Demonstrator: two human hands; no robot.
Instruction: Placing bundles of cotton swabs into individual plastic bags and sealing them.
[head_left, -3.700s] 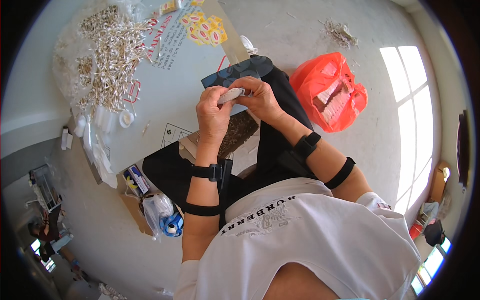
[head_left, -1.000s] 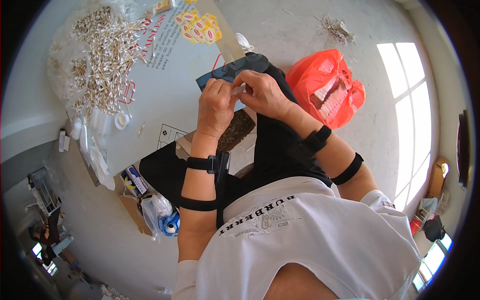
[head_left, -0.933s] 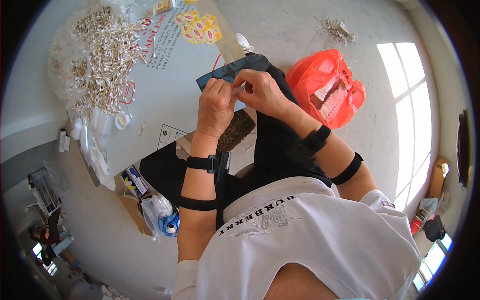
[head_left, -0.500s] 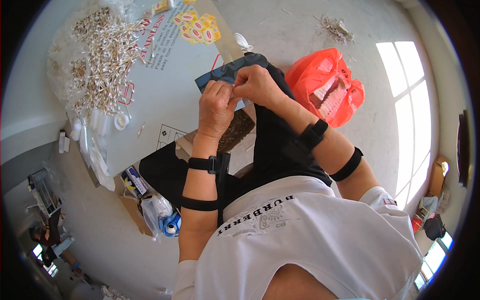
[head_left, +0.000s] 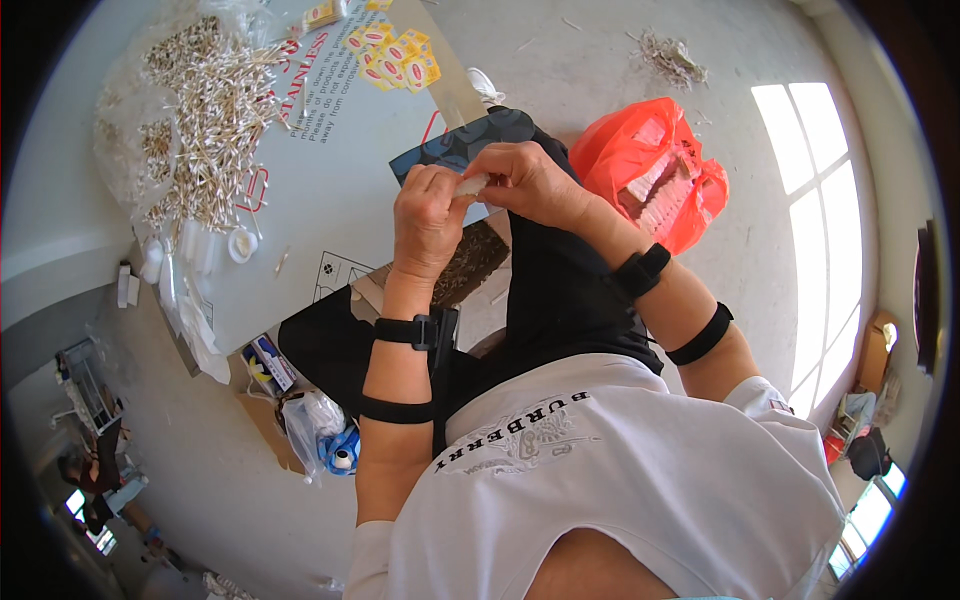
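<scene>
In front of me, over the table's corner, both my hands meet round a small whitish plastic piece (head_left: 471,186), mostly covered by fingers. My left hand (head_left: 430,213) is closed on its left end. From the right, the fingers of my right hand (head_left: 530,182) pinch the other end. Beneath them lies a dark blue patterned sheet (head_left: 410,160) on the table's corner. To the far left, a large heap of cotton swabs (head_left: 215,125) spills from a clear plastic bag (head_left: 115,140). White plastic tubs (head_left: 242,243) stand at the heap's near end.
Yellow-and-white cards (head_left: 395,60) lie at the table's (head_left: 340,190) far side. A red plastic bag (head_left: 625,130) with pink-white packs sits on the floor at right. An open carton (head_left: 265,430) stands left of my legs. Swab debris (head_left: 668,58) is piled on the far floor.
My right hand has shifted slightly nearer and turned, its fingers opening out a little. The whitish piece now shows between my hands. My left hand has barely moved.
</scene>
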